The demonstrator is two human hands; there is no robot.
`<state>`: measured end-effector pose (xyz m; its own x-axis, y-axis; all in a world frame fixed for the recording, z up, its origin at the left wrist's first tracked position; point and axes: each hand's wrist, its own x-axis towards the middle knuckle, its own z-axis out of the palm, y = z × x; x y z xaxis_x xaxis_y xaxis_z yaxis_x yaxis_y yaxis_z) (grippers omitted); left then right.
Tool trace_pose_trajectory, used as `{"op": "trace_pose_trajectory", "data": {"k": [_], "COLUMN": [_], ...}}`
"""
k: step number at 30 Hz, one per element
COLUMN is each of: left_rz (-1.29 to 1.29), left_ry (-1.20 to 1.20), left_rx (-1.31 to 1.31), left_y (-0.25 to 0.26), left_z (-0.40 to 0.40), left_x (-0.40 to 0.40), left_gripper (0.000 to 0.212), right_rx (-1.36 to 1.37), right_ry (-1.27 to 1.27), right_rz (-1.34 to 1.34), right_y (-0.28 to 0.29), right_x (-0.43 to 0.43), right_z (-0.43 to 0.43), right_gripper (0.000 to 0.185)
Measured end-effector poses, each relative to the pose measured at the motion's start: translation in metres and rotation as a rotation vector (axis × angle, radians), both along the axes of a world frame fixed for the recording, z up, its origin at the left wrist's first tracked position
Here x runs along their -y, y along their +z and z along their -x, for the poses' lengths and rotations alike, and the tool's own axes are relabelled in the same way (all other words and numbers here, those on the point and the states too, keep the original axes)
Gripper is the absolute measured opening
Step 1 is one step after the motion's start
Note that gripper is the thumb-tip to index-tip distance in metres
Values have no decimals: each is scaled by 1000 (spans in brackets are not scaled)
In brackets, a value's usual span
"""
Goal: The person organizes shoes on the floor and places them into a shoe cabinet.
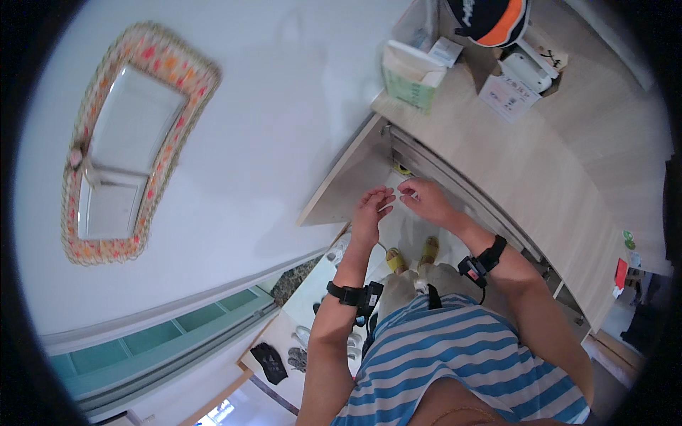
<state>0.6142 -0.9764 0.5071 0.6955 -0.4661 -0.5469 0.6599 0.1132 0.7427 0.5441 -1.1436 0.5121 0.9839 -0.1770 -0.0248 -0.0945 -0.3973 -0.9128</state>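
Note:
Both my hands hang in front of an open cabinet door, their fingertips close together but apart. My left hand (374,206) is empty, its fingers loosely bent and spread. Just right of it, my right hand (428,201) has curled fingers with a gap at the thumb and nothing visible between them. The swung-out wooden cabinet door (349,178) is beside and behind my left hand. Past my right hand runs the front edge of the light wood cabinet top (511,175). A small yellow item (402,169) shows low down beyond my hands, partly hidden.
On the cabinet top stand a green-and-white carton (413,80), an open box with a white device (514,93) and a black-and-orange bag (493,24). A woven-frame mirror (128,138) hangs on the wall. Several shoes (301,338) and a black cloth item (269,363) lie on the floor.

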Motion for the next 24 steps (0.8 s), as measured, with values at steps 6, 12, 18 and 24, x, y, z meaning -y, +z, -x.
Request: {"op": "trace_pose_trajectory", "data": {"k": [6, 12, 18, 24], "left_rz": [-20, -41, -67, 16], "left_ry": [133, 315, 521, 729], "left_rx": [-24, -54, -99, -169], "left_y": [-4, -9, -19, -53], "left_z": [-2, 3, 21, 49], "left_x": [-59, -104, -141, -183], "left_gripper": [24, 24, 25, 24], "right_rx": [-56, -100, -108, -144], "right_ry": [147, 315, 495, 662], "right_rz": [-7, -45, 10, 19], "right_y": [-13, -29, -46, -68], "right_x": [-50, -98, -124, -154], "right_z": [-20, -50, -73, -71], "right_gripper": [22, 20, 19, 20]}}
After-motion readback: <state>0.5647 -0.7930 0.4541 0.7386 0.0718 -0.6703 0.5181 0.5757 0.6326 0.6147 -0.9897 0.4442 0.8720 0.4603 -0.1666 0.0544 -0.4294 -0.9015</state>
